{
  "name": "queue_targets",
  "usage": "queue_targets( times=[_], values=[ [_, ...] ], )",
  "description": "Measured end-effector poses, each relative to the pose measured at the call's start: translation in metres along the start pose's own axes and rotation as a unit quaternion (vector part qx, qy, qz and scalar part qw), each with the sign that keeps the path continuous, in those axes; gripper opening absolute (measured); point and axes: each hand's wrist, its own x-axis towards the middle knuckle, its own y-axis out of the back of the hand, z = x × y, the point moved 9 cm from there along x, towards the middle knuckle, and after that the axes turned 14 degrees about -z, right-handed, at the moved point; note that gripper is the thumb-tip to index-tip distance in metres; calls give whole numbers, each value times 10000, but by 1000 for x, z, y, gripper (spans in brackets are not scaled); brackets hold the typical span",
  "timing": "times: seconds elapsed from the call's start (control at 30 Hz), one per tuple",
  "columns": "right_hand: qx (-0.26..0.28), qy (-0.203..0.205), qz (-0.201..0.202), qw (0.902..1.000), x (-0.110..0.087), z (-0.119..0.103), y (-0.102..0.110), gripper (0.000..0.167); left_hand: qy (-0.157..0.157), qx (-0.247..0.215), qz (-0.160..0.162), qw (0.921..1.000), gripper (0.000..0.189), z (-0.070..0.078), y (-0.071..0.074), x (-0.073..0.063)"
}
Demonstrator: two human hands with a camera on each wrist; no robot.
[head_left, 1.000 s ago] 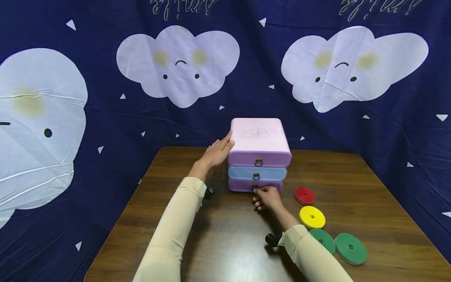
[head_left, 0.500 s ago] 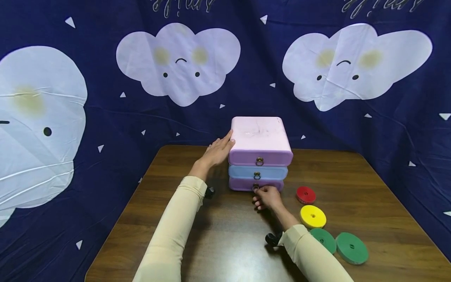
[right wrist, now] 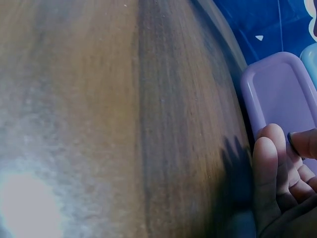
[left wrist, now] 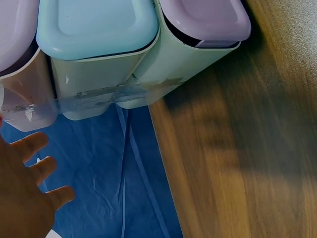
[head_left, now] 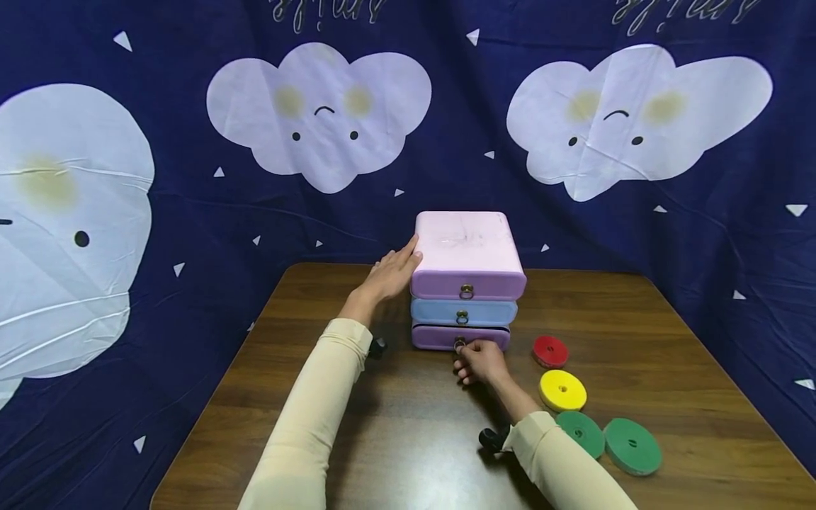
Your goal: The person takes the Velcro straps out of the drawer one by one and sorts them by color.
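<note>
Well, I have the right hand (head_left: 482, 363) with finger and thumb pinching the ring pull (head_left: 460, 343) on the bottom drawer (head_left: 430, 338), which stands slightly out of the drawer stack (head_left: 468, 244), a dark gap along its top edge. I see the left hand (head_left: 390, 275), fingers extended and grasping nothing, against the stack's left side. Front and right of the stack lie a red disc (head_left: 556, 360), a yellow disc (head_left: 561, 400) and two green discs (head_left: 642, 455) on the wooden table (head_left: 401, 439). Behind the stack hangs a blue cloth (head_left: 468, 184).

Three-drawer tower (head_left: 464, 242): pink-topped, is standing upright on the worktop (head_left: 395, 446)
Bottom drawer (head_left: 433, 338): purple, ring-handled, is jutting slightly out
</note>
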Motion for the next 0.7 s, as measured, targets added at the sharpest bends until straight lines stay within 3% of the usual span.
queue_targets(
  times=[0.7],
  values=[
    [-148,64,-47,9999,-24,6,-8,19,-25,-9,35,10000,58,-1,0,1]
  ],
)
